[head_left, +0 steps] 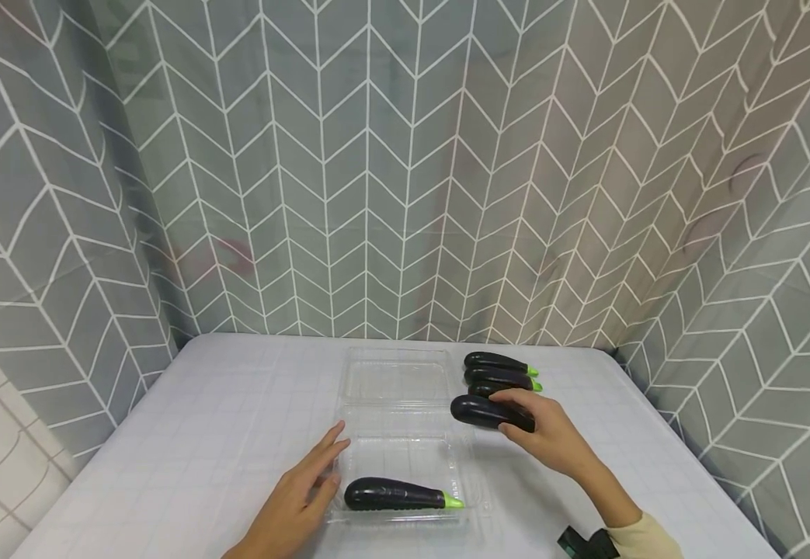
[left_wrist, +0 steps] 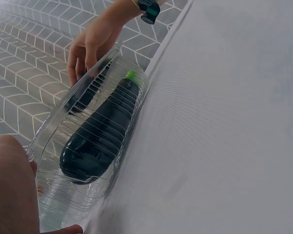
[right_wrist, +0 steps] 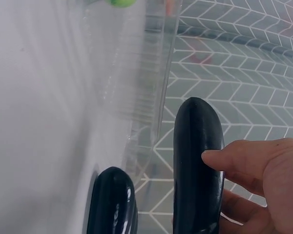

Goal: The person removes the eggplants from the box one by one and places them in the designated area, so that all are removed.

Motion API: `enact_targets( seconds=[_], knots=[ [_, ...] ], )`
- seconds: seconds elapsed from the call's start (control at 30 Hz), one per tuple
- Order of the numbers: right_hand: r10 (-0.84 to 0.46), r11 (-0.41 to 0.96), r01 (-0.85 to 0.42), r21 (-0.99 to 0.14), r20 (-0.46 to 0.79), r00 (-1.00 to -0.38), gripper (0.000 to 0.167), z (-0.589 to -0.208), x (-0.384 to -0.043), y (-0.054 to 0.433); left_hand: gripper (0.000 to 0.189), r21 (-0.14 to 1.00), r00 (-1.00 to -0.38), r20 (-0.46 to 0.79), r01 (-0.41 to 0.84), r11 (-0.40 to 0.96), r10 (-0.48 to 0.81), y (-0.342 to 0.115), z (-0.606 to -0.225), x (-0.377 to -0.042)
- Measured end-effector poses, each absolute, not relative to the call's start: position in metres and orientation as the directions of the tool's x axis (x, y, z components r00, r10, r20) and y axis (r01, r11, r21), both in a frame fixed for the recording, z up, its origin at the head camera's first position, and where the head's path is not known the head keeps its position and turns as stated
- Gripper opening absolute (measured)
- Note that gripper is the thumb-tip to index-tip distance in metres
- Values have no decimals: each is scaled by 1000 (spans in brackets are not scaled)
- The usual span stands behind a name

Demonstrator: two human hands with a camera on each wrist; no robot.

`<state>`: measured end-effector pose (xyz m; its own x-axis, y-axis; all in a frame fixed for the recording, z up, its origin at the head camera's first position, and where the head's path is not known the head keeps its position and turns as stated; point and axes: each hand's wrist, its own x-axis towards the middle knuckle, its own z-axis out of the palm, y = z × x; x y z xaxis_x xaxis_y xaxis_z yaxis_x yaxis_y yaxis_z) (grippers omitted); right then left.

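Observation:
My right hand (head_left: 544, 431) grips a dark eggplant (head_left: 484, 413) between thumb and fingers; the right wrist view shows this eggplant (right_wrist: 193, 161) raised, with the thumb along its side. Another eggplant (head_left: 394, 494) with a green stem end lies across the front of a clear plastic clamshell container (head_left: 405, 450); ribbed plastic covers it in the left wrist view. At the container's left edge my left hand (head_left: 300, 493) rests with fingers extended, touching the rim. Close beyond the right hand, three more eggplants (head_left: 498, 378) lie side by side, the nearest partly hidden.
The container's lid (head_left: 396, 380) lies folded back flat, away from me. A white cloth covers the table (head_left: 188, 450). Grey patterned curtains (head_left: 391, 171) stand behind and at both sides. A dark strap (head_left: 586, 543) sits at the right wrist.

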<state>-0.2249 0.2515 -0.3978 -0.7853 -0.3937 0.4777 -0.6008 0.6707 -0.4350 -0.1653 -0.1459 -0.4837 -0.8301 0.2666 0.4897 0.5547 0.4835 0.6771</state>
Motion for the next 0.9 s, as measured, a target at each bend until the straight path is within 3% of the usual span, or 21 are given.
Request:
enact_targets(
  seconds=[0.6,0.9],
  knots=[
    [-356,697,-556,-453,453,-817,42,-406,-223,269,46,661,-821,508,566,493,261,-144,-480,-163],
    [-325,722,-517,-460,434,-840,42,-410,-225,277,45,685,-852,458,520,511,253,-144,-482,-165]
  ],
)
